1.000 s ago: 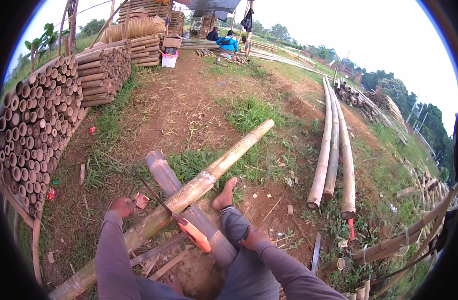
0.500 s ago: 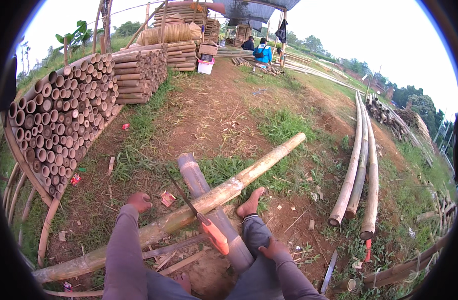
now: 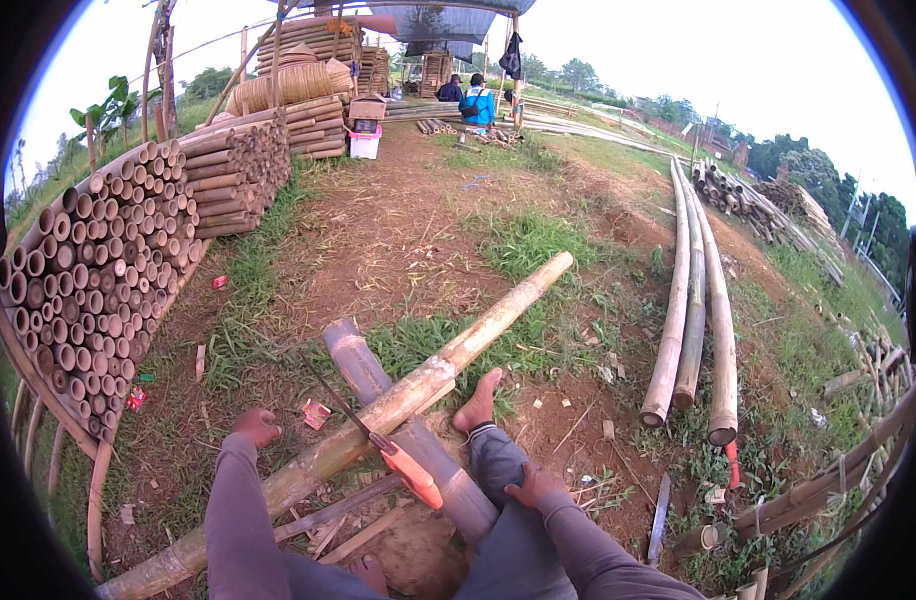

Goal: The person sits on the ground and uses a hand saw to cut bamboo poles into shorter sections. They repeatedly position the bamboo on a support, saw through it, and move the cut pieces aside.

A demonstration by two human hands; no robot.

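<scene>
Long bamboo pole (image 3: 418, 395), laid across a thicker bamboo section (image 3: 378, 400); orange-handled saw (image 3: 398, 465) resting against it. Left hand (image 3: 256, 427) pressed flat on ground beside pole. Right hand (image 3: 534, 487) resting loosely curled on knee, holding nothing.

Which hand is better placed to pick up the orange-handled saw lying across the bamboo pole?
Probably the right hand: it rests on the knee beside the saw. The left hand sits on the ground, farther away.
</scene>
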